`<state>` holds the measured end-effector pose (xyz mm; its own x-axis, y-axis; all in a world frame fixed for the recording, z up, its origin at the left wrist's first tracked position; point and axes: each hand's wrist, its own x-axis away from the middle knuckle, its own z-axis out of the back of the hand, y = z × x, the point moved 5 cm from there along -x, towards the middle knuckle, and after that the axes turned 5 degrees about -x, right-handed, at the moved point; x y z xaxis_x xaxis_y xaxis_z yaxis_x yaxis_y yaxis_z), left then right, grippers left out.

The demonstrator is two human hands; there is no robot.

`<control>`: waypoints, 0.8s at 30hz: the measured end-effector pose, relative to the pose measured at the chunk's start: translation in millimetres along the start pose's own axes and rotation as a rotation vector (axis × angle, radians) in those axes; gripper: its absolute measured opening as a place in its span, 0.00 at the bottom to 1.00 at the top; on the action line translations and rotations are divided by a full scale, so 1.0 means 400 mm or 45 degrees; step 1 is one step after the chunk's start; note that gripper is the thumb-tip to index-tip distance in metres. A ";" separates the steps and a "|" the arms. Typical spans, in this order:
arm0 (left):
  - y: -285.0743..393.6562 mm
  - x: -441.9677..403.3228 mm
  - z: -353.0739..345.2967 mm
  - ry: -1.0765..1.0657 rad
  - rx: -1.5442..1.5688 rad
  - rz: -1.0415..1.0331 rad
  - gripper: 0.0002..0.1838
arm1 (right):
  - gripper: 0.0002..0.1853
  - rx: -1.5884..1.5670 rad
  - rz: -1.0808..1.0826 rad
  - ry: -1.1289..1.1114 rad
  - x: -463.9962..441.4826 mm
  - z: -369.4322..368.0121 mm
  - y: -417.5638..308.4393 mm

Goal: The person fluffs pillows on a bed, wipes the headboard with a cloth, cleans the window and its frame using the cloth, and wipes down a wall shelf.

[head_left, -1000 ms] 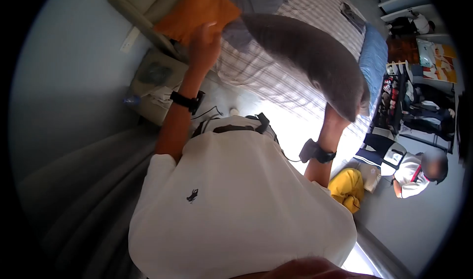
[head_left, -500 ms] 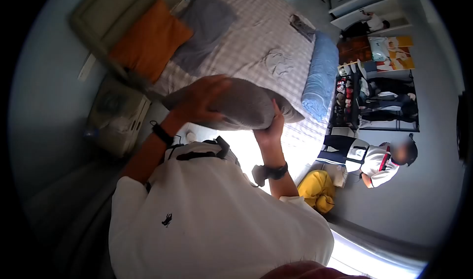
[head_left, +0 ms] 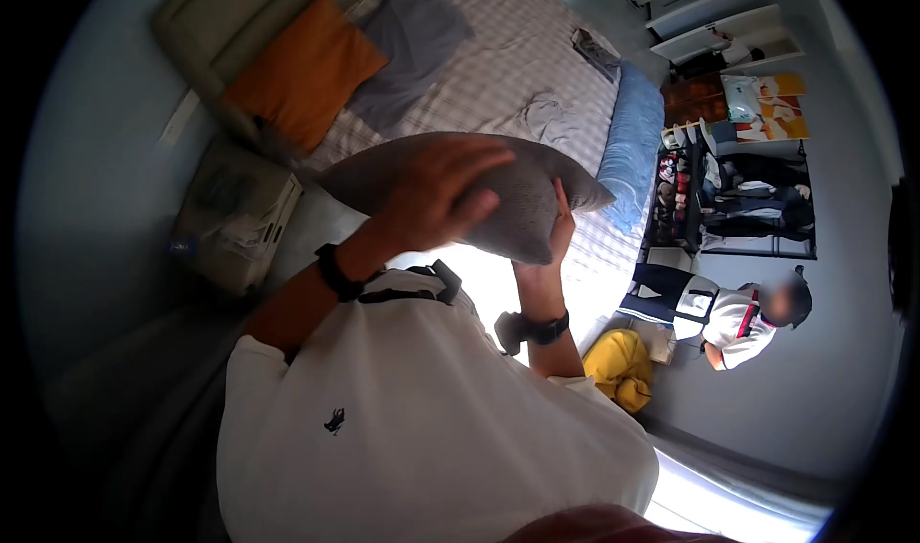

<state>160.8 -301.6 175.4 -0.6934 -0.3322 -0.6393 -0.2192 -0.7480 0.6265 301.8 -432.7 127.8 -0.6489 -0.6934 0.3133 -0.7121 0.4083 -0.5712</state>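
A grey cushion (head_left: 522, 193) is held up in front of my chest, at the near edge of the bed. My right hand (head_left: 556, 241) grips its lower right side, with the thumb or a finger up along the cover and the rest partly hidden behind. My left hand (head_left: 439, 198) is in front of the cushion's near face, fingers apart and slightly blurred; whether the palm presses on it I cannot tell. Beyond lie an orange cushion (head_left: 307, 73) and a flat grey-blue pillow (head_left: 407, 49) by the headboard.
The bed (head_left: 508, 25) has a checked sheet, a crumpled white cloth (head_left: 548, 118) and a rolled blue quilt (head_left: 632, 140). A bedside cabinet (head_left: 235, 217) stands left. At right are a clothes rack (head_left: 767, 198), a yellow bag (head_left: 618, 366) and another person (head_left: 738, 323).
The cushion has tilted and shifted slightly right, showing a pointed lower corner. My left hand has moved right across its face, and my right hand has moved slightly right with it.
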 end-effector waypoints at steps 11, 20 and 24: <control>-0.346 0.152 -0.107 0.376 0.968 0.991 0.25 | 0.23 -0.248 0.369 -0.330 0.124 -0.172 -0.096; 0.152 -0.069 0.072 0.096 0.308 -0.102 0.25 | 0.16 0.274 0.747 0.131 0.148 -0.139 -0.102; 0.212 0.052 0.023 0.123 0.181 -0.527 0.21 | 0.17 0.346 0.851 0.172 0.189 -0.021 -0.086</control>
<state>121.6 -366.8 219.3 -0.4612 -0.0787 -0.8838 -0.5620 -0.7449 0.3596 275.0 -494.2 177.7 -0.9613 -0.2612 -0.0872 -0.0722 0.5444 -0.8357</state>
